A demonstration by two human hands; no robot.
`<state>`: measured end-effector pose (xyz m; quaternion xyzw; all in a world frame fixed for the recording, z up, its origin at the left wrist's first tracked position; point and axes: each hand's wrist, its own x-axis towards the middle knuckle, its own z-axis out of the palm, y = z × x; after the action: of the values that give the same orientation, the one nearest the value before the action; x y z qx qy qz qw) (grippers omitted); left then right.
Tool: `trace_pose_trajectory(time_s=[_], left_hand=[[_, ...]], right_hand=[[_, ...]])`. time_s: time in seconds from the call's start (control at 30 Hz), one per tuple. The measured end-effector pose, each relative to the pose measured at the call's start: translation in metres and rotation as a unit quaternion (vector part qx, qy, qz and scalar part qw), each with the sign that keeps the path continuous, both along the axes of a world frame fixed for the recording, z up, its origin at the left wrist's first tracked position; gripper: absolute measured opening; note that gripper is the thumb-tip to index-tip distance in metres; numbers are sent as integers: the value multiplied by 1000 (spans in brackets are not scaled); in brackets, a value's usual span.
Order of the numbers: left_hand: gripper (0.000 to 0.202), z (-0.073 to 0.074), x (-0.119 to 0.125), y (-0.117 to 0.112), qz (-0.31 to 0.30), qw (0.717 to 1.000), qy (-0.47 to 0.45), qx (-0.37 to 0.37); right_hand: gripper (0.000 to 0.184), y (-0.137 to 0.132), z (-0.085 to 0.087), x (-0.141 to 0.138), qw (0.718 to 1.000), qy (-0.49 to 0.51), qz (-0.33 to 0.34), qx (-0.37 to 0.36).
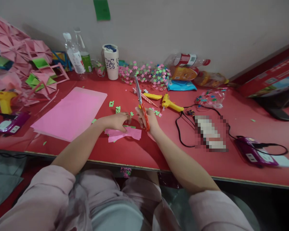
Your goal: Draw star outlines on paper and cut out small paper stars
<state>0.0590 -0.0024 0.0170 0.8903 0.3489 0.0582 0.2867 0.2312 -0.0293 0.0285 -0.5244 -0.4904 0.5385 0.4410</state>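
In my right hand [149,120] is a pair of scissors [144,112] with orange-red handles; the blades point up and away from me, above the table. My left hand [118,121] lies just to the left of it, fingers bent but apart. Its thumb touches the small pile of pink paper strips [133,134], where green paper edges peek out from beneath. Small green paper scraps [118,109] with cut marks lie beyond my left hand. Several green and pink paper stars [156,112] are scattered beyond my right hand.
Large pink sheets [74,109] lie at left, near folded pink paper pieces [38,51]. A yellow glue gun [170,103], its black cord and a yellow cutter [153,96] are to the right. A white tumbler [111,64], bottles and bagged stars [144,73] line the wall.
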Motion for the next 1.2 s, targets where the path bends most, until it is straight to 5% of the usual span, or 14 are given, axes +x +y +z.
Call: trace_pose_trajectory(time_s=[0.47, 0.6, 0.83, 1.03, 1.2], left_hand=[[27, 3, 11, -8, -10, 999, 53, -1], [28, 1, 9, -5, 22, 998, 25, -57], [20, 4, 3, -1, 63, 950, -186, -242], [23, 12, 1, 1, 153, 890, -347, -253], [24, 14, 3, -1, 156, 880, -371, -251]], right_hand=[[43, -1, -4, -1, 999, -45, 9, 21], [45, -2, -2, -2, 999, -48, 6, 17], [43, -3, 0, -2, 999, -44, 21, 18], [27, -6, 2, 0, 995, -35, 98, 5], [17, -10, 3, 0, 993, -11, 111, 29]])
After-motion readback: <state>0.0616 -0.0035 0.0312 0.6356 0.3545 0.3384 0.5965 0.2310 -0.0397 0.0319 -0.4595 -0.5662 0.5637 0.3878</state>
